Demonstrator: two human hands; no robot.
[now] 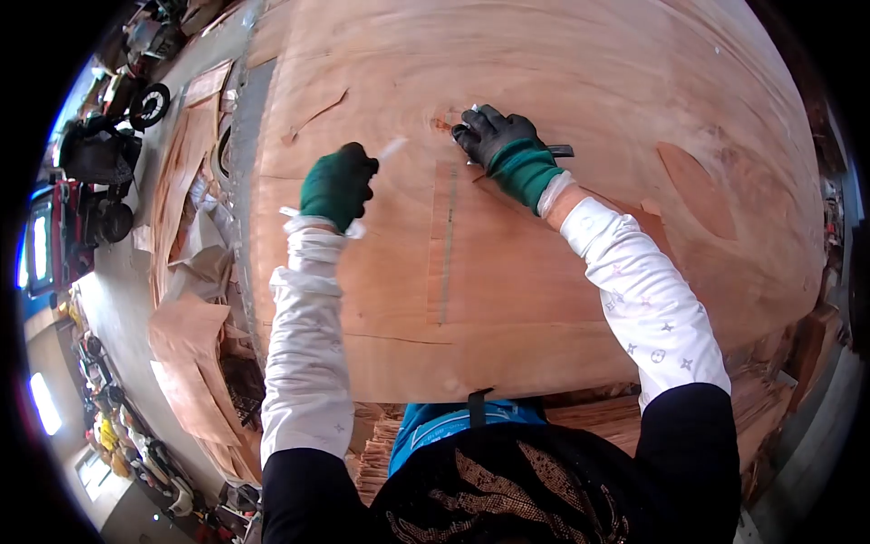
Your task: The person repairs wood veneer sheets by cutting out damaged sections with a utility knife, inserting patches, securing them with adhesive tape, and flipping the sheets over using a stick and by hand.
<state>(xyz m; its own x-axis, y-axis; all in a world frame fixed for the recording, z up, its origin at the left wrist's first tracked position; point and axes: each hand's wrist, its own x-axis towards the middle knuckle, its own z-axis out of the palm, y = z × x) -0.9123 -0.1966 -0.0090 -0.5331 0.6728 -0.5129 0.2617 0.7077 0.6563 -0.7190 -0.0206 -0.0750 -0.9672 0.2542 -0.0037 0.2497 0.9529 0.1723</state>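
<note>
A large sheet of thin wood veneer [390, 272] lies in front of me. My left hand [340, 186], in a green and black glove, is closed above the sheet's left part. From it juts a thin pale strip [392, 147], blurred, so I cannot tell its kind. My right hand [501, 140], gloved alike, rests on the veneer with curled fingers. A dark-handled tool [562, 150] sticks out under its wrist side. By its fingertips is a small reddish split [442, 124]. A narrow strip of veneer [441, 245] lies lengthwise below, with a dark line along it.
A leaf-shaped veneer patch [696, 189] shows at right, and a thin sliver [317, 118] at upper left. Scrap veneer [190, 340] is heaped on the floor at left. Beyond it stand motorbikes [109, 163]. Stacked veneer [376, 462] shows below the near edge.
</note>
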